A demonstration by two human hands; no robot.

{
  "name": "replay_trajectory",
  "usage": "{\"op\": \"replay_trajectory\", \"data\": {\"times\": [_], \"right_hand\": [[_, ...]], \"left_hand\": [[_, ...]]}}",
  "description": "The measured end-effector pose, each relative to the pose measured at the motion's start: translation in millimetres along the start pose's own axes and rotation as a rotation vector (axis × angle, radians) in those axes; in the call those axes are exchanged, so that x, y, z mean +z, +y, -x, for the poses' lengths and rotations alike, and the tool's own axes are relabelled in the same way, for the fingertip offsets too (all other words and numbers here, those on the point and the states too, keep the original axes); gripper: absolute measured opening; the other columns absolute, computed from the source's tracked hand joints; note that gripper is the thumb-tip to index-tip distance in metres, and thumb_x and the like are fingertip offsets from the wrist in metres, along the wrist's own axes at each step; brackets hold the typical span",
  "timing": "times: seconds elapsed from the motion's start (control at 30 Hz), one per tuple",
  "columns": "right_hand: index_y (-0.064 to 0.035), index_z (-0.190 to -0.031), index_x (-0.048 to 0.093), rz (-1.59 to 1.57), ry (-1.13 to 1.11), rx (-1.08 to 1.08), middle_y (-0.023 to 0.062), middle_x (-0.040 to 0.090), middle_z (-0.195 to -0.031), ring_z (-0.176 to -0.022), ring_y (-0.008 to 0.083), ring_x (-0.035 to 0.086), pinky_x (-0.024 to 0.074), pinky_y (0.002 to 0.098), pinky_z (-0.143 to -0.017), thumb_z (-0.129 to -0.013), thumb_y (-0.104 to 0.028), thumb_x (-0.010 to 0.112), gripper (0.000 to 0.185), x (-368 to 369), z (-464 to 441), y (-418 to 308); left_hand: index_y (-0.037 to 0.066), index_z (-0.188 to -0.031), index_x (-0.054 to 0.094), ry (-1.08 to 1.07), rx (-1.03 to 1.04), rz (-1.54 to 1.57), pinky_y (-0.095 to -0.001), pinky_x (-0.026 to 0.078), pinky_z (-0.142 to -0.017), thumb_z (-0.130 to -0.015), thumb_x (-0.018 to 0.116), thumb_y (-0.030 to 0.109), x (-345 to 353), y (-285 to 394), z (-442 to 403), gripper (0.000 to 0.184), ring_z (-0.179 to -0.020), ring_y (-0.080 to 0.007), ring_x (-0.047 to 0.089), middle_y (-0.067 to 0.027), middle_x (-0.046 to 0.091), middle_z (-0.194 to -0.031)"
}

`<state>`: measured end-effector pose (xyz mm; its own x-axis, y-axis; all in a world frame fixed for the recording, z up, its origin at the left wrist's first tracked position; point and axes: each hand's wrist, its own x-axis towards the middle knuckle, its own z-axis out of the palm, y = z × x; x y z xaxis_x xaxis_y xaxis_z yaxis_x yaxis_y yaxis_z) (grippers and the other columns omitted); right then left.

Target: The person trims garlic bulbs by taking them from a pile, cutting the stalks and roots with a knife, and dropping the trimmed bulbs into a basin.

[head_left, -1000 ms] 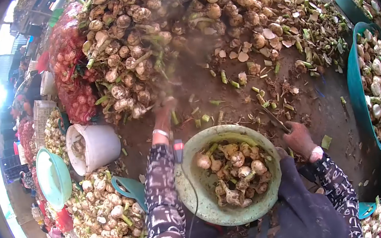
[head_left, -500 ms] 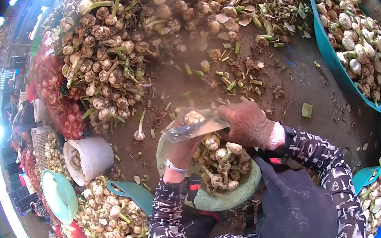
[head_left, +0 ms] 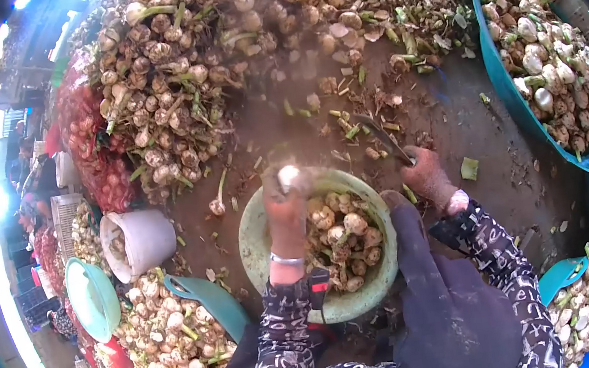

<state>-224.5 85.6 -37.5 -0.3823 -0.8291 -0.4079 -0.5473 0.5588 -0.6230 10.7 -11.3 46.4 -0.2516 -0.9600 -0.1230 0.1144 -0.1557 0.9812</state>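
My left hand (head_left: pixel 286 218) is closed around a garlic bulb (head_left: pixel 289 177), whose white top catches the light; the fingers are a little blurred. It is held over the left rim of a pale green basin (head_left: pixel 255 251). Trimmed-looking garlic bulbs (head_left: pixel 341 233) are heaped inside that basin. Off to the right, my right hand (head_left: pixel 429 176), in a brown glove, grips a knife (head_left: pixel 386 139). The blade points up and left over scattered stem pieces on the brown work surface (head_left: pixel 479 132).
A large heap of untrimmed garlic (head_left: pixel 165 89) rises at the back left beside a red mesh sack (head_left: pixel 93 150). At right stands a teal tub (head_left: pixel 493 78) full of bulbs. A white bucket (head_left: pixel 150 238) lies tipped at left, near a green bowl (head_left: pixel 96 304).
My right hand has swung the knife away from the left hand, to the right and outward. My left hand still holds a bulb, now with a bright white top showing.
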Motion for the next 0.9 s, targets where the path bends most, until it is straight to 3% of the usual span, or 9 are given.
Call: {"op": "replay_trajectory", "data": {"times": [0.1,0.3,0.37,0.5,0.6,0.67,0.77,0.83,0.9], "right_hand": [[-0.0077,-0.098,0.065,-0.137,-0.026,0.063,0.0221,0.065,-0.092,-0.092,0.0388,0.061,0.0476,0.0437,-0.081,-0.078,-0.036,0.062,0.035,-4,-5,-36],[-0.0044,-0.087,0.064,-0.725,0.234,-0.388,0.0205,0.065,-0.083,-0.084,0.0377,0.063,0.0487,0.0431,-0.073,-0.078,-0.031,0.064,0.029,-18,13,-102],[-0.0037,-0.090,0.065,0.162,-0.114,-0.208,0.0200,0.065,-0.083,-0.079,0.0365,0.064,0.0488,0.0423,-0.070,-0.078,-0.025,0.063,0.025,26,-18,-53],[-0.0054,-0.102,0.066,-0.267,-0.151,0.055,0.0210,0.066,-0.089,-0.085,0.0354,0.064,0.0495,0.0413,-0.076,-0.077,-0.027,0.060,0.034,5,-6,-19],[-0.0058,-0.103,0.066,-0.007,-0.101,0.087,0.0209,0.066,-0.090,-0.086,0.0335,0.065,0.0496,0.0397,-0.076,-0.077,-0.027,0.060,0.034,-1,-6,-19],[-0.0053,-0.103,0.066,-0.011,-0.115,0.059,0.0209,0.066,-0.090,-0.086,0.0336,0.065,0.0496,0.0394,-0.076,-0.077,-0.027,0.060,0.034,7,-7,-19],[-0.0037,-0.103,0.066,-0.122,-0.166,0.054,0.0213,0.066,-0.090,-0.085,0.0340,0.065,0.0496,0.0391,-0.077,-0.077,-0.028,0.060,0.036,9,-9,-42],[-0.0026,-0.103,0.065,-0.124,-0.139,-0.049,0.0216,0.066,-0.090,-0.085,0.0343,0.065,0.0497,0.0391,-0.077,-0.077,-0.029,0.060,0.037,16,-14,-45],[-0.0027,-0.104,0.065,-0.097,-0.135,-0.039,0.0214,0.066,-0.090,-0.086,0.0334,0.065,0.0499,0.0382,-0.077,-0.077,-0.028,0.060,0.037,12,-17,-68]], "left_hand": [[0.004,-0.109,0.053,0.137,-0.312,0.536,-0.0353,0.055,-0.074,-0.089,0.057,0.031,-7,-31,2,0.034,-0.079,-0.0208,0.062,-0.0097,0.061,-0.096],[-0.004,-0.108,0.054,0.141,-0.456,1.122,-0.0306,0.051,-0.069,-0.088,0.049,0.019,33,-6,-2,0.030,-0.072,-0.0175,0.057,-0.0082,0.060,-0.087],[-0.003,-0.108,0.054,0.009,-0.443,1.141,-0.0308,0.051,-0.071,-0.088,0.049,0.020,35,15,3,0.031,-0.073,-0.0171,0.057,-0.0085,0.059,-0.089],[0.003,-0.122,0.049,-0.684,-0.247,-0.180,-0.0347,0.047,-0.088,-0.079,0.068,0.019,-39,51,-6,0.050,-0.103,-0.0230,0.055,-0.0103,0.054,-0.121],[0.004,-0.119,0.047,0.113,-0.314,-0.810,-0.0357,0.046,-0.086,-0.078,0.072,0.021,-138,-2,-48,0.052,-0.103,-0.0210,0.054,-0.0112,0.057,-0.110],[0.004,-0.120,0.044,0.279,-0.162,-0.903,-0.0371,0.046,-0.081,-0.080,0.069,0.020,-252,-78,-83,0.050,-0.094,-0.0210,0.054,-0.0127,0.056,-0.104],[0.003,-0.113,0.048,0.181,-0.287,-0.740,-0.0340,0.046,-0.070,-0.081,0.067,0.018,-319,-129,-108,0.039,-0.083,-0.0176,0.053,-0.0096,0.056,-0.096],[0.003,-0.106,0.053,0.084,-0.434,-0.581,-0.0309,0.046,-0.058,-0.083,0.064,0.016,-329,-154,-106,0.029,-0.071,-0.0142,0.053,-0.0066,0.056,-0.088],[0.003,-0.108,0.061,0.063,-0.389,-0.726,-0.0259,0.049,-0.068,-0.084,0.063,0.012,-234,-80,-97,0.026,-0.079,-0.0122,0.060,-0.0046,0.064,-0.088]]}}
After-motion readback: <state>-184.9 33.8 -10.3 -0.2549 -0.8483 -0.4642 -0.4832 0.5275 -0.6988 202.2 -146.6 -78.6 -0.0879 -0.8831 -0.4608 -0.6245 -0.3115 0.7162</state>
